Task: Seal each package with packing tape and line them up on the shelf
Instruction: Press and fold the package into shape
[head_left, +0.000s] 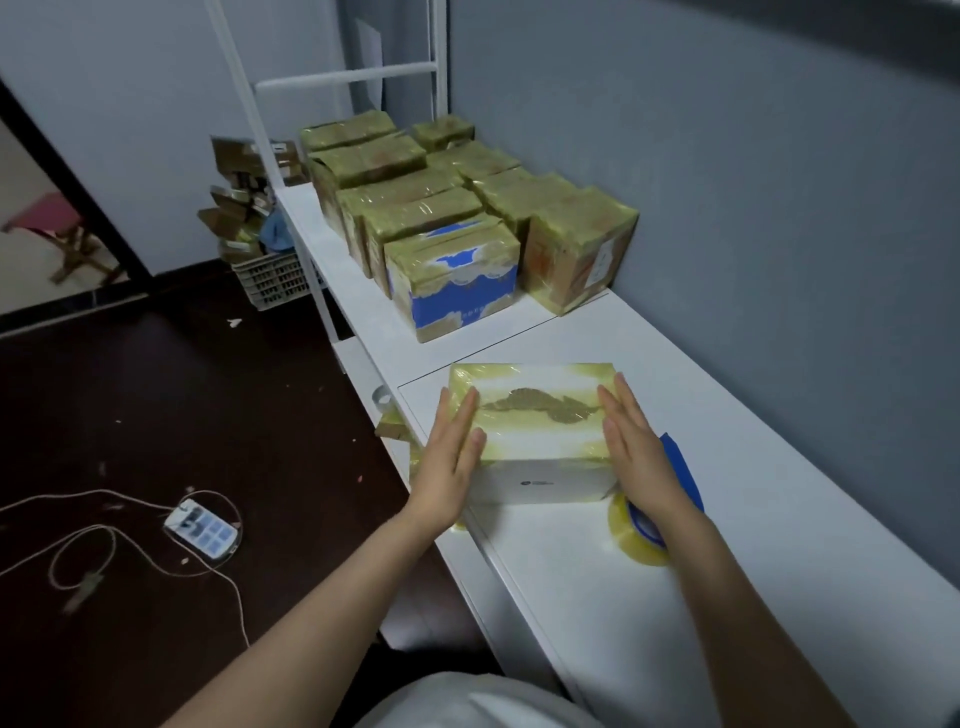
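Note:
A white box (535, 431) wrapped in yellowish clear tape lies on the white shelf top (727, 467) in front of me. My left hand (452, 457) presses flat against its left end with straight fingers. My right hand (639, 447) presses flat against its right end the same way. A roll of clear packing tape on a blue dispenser (644, 530) sits on the shelf just under my right wrist. Further back, several taped packages (457, 218) stand in two rows against the wall.
A grey wall runs along the shelf's right side. White metal frame posts (260, 130) rise at the far end. On the dark floor to the left lie a power strip (205, 527) with cables and a basket (275, 280) of untaped cardboard boxes.

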